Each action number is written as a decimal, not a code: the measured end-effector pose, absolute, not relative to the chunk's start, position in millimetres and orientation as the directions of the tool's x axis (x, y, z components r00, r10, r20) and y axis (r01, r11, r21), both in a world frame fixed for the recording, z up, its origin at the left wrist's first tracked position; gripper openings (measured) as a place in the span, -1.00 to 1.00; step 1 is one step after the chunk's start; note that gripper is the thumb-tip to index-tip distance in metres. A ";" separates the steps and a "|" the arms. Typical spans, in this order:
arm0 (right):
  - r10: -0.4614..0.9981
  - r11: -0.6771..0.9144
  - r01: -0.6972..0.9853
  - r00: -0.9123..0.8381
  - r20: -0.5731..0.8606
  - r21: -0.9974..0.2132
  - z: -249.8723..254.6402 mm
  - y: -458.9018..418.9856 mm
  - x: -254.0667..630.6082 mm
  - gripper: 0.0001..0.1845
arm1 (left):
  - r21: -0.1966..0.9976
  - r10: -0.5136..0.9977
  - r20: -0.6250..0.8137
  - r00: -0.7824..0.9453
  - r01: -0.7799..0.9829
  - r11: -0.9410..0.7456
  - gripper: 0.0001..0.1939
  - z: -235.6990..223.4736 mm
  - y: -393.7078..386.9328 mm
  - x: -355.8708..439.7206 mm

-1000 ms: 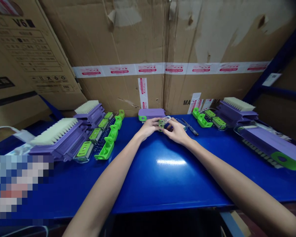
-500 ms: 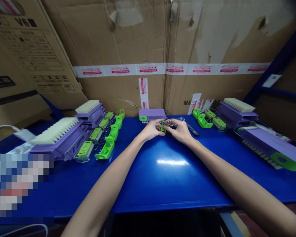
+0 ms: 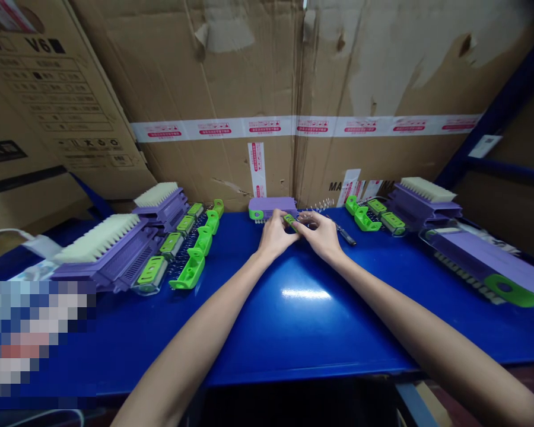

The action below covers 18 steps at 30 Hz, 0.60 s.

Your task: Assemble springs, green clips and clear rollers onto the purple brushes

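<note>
In the head view, my left hand [image 3: 276, 236] is closed around a small green block [image 3: 289, 221] near the back middle of the table. My right hand [image 3: 323, 237] is closed against it from the other side, fingertips touching the block. A thin metal coil spring [image 3: 323, 206] sticks up out of my right hand, its lower end hidden by the fingers. Just behind the hands lies a purple brush [image 3: 272, 205] with a green end, bristles down. A dark, slim pen-like tool [image 3: 346, 235] lies right of my right hand.
On the left stand purple brush bodies [image 3: 129, 252] with pale bristles, several green-topped blocks [image 3: 172, 244], springs and green end caps [image 3: 194, 268]. Similar parts [image 3: 376, 214] sit at the right, by another purple brush [image 3: 485, 261]. Cardboard [image 3: 204, 83] walls the back of the blue table [image 3: 267, 332].
The green block has been tilted between my fingers, and its green top now faces up more. The spring's free end has swung upward. My left hand has turned slightly. The view shifted a little.
</note>
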State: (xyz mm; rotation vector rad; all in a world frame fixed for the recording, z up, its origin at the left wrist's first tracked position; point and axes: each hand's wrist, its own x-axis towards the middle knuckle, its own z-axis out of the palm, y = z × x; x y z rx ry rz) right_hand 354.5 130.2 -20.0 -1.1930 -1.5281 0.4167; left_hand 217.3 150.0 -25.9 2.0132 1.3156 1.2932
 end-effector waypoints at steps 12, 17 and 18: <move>0.958 0.274 -0.181 0.142 0.251 -0.944 -17.3 127.7 344.3 -0.42 | 0.048 0.599 0.696 0.396 0.807 -0.589 -0.87 -26.4 146.1 211.8; 0.907 0.338 -0.129 0.308 0.287 -0.932 -10.2 129.6 352.4 -0.41 | -0.105 0.487 0.715 0.501 0.766 -0.634 -0.70 -21.6 148.8 204.6; 0.885 0.362 -0.082 0.342 0.315 -0.929 -9.3 130.9 356.1 -0.41 | -0.110 0.494 0.719 0.488 0.783 -0.612 -0.65 -21.0 151.2 200.5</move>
